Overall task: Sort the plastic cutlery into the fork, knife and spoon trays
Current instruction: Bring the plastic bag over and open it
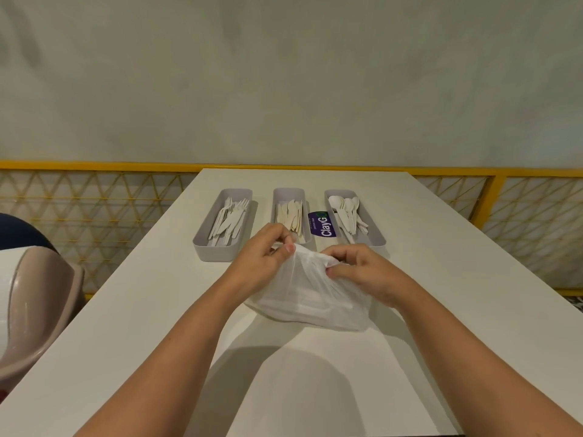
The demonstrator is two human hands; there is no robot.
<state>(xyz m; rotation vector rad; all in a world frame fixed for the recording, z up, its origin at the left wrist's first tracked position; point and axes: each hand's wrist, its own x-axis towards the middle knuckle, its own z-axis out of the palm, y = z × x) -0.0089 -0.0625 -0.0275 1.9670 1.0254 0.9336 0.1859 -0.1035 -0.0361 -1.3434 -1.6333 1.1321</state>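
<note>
Indoor light, even and fairly bright, slight green-yellow cast. Source sits above and behind: a broad soft shadow (284,389) of head and shoulders falls on the table (441,310) near the bottom edge, with a fainter one under the bag (315,304). No hard glare, only a dull sheen on the chair (38,294) at left. Wide-angle bend: rail (94,165) bows, table edges splay. Cutlery (228,220) in the trays (214,252) looks soft; wall (284,74) is blotchy.

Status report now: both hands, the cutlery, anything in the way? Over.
Left hand and right hand pinch the mouth of the plastic bag, resting on table. Fork tray, knife tray, spoon tray part filled. Path to trays open.
</note>
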